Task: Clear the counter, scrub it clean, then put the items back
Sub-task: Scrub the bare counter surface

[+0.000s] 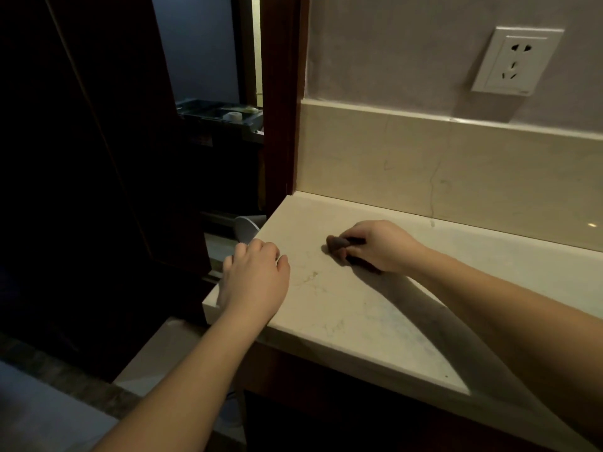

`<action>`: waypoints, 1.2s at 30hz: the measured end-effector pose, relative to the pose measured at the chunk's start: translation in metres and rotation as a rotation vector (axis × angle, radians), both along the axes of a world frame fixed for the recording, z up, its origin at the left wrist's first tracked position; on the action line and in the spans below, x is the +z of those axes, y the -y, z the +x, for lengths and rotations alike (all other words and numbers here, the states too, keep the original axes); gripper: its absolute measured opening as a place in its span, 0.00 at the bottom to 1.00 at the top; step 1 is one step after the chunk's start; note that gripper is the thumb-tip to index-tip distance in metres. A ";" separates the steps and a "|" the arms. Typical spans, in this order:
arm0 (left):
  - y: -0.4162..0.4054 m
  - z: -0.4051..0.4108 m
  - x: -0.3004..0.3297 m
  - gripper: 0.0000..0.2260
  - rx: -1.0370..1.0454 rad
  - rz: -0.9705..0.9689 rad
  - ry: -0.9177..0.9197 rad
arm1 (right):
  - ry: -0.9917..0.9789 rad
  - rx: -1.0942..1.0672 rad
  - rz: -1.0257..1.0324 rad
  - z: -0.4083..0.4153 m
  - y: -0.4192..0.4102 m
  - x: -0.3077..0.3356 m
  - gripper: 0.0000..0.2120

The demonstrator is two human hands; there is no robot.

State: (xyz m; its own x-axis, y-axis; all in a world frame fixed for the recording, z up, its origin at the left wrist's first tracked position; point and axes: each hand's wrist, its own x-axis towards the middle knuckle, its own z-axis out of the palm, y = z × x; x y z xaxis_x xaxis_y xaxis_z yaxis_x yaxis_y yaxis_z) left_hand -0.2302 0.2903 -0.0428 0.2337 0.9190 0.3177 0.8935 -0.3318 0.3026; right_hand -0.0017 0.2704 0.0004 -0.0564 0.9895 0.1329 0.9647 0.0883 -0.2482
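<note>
Two bare hands are at the left end of a pale stone counter [359,308]. The right hand [380,246] lies on the counter top, well in from the front edge and nearer the low back ledge, with its fingers curled round a small dark scrubbing pad [337,243] and its thumb closing on it from the near side. The pad sits on the stone under the fingertips; only its rounded left end shows, poking out leftward past the fingers. Its long axis seems to run left to right along the counter, though the hand hides most of it, so its full shape cannot be told.

The left hand [256,275] rests at the left corner of the counter, knuckles up, fingers bent down over the side edge and held close together; whether they hold anything cannot be told. Just beyond them a round white thing [246,228] peeks out beside the counter end.

On the wall above the ledge is a white socket [517,62]. Farther left stands a dark wooden door frame [282,93], with a dark tray [222,114] of small items behind it.
</note>
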 end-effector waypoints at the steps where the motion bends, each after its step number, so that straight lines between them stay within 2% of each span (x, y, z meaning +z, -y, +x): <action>1: -0.001 0.000 -0.001 0.13 0.007 -0.008 0.016 | -0.016 -0.013 0.011 -0.007 -0.007 0.000 0.10; 5: -0.003 0.000 -0.004 0.12 0.042 -0.026 0.096 | -0.055 0.091 0.032 -0.044 -0.014 -0.005 0.10; 9: -0.002 -0.003 -0.001 0.13 0.029 -0.054 0.179 | -0.010 0.269 0.032 -0.058 0.033 -0.006 0.13; 12: -0.001 -0.005 0.002 0.13 0.012 -0.068 0.229 | 0.007 0.397 -0.052 -0.045 0.067 -0.005 0.13; 15: -0.001 -0.006 0.004 0.13 -0.002 -0.081 0.238 | 0.009 0.338 -0.144 -0.029 0.060 0.002 0.12; 20: 0.001 -0.007 0.006 0.13 -0.011 -0.077 0.252 | 0.013 0.194 -0.074 -0.046 0.025 0.004 0.13; 27: 0.000 -0.007 0.004 0.12 -0.024 -0.055 0.191 | 0.022 0.381 -0.042 -0.038 0.097 -0.011 0.13; 30: 0.001 -0.007 0.005 0.12 -0.029 -0.046 0.158 | -0.001 0.381 -0.074 -0.021 0.125 -0.008 0.12; 33: 0.000 -0.006 0.004 0.12 -0.032 -0.053 0.136 | 0.003 0.328 -0.131 -0.019 0.123 0.001 0.13; 36: 0.001 -0.006 0.003 0.13 -0.030 -0.051 0.115 | 0.010 0.328 -0.088 -0.040 0.100 0.002 0.13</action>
State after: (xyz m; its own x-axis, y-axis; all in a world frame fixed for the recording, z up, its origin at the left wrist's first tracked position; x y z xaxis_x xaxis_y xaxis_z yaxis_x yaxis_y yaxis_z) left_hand -0.2359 0.2897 -0.0396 0.2256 0.9278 0.2972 0.8418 -0.3392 0.4199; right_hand -0.0417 0.1708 0.0025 -0.3742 0.9262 0.0453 0.8910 0.3727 -0.2592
